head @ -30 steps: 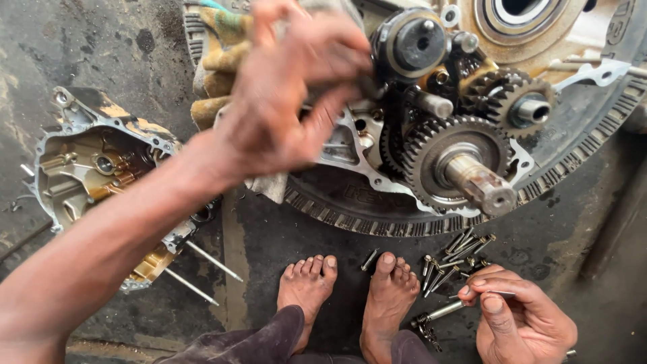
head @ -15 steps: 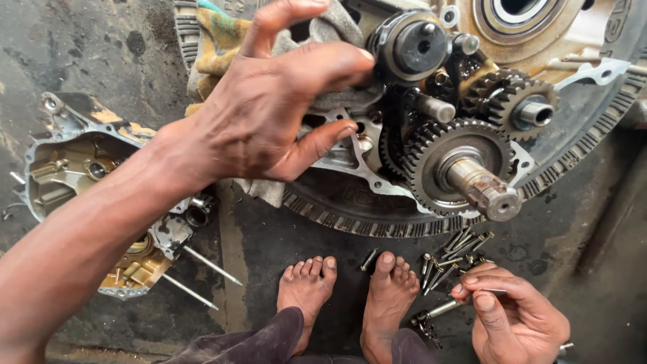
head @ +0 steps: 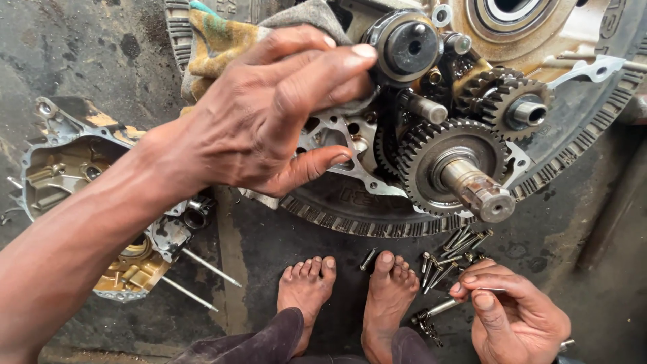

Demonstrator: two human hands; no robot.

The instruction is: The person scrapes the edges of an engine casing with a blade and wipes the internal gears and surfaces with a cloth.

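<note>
My left hand [head: 269, 114] rests spread on an oily engine case half [head: 377, 155], its fingertips against a round black part [head: 410, 47] and a grey rag [head: 310, 20] under the fingers. Beside it stand meshed gears [head: 438, 162] and a splined steel shaft [head: 475, 189]. The case lies on a large toothed tyre [head: 364, 219]. Down at the lower right, my right hand [head: 512, 313] pinches a thin metal pin above a pile of loose bolts [head: 451, 253] on the floor.
A second crankcase cover [head: 74, 168] with long studs [head: 202, 266] lies at the left on the dark, greasy floor. My bare feet [head: 350, 290] stand between it and the bolts. A patterned cloth [head: 216, 40] lies on the tyre behind my left hand.
My left hand has come down from a raised, blurred position and settled flat on the case with the rag. The right hand stays low by the bolts, fingers shifting slightly.
</note>
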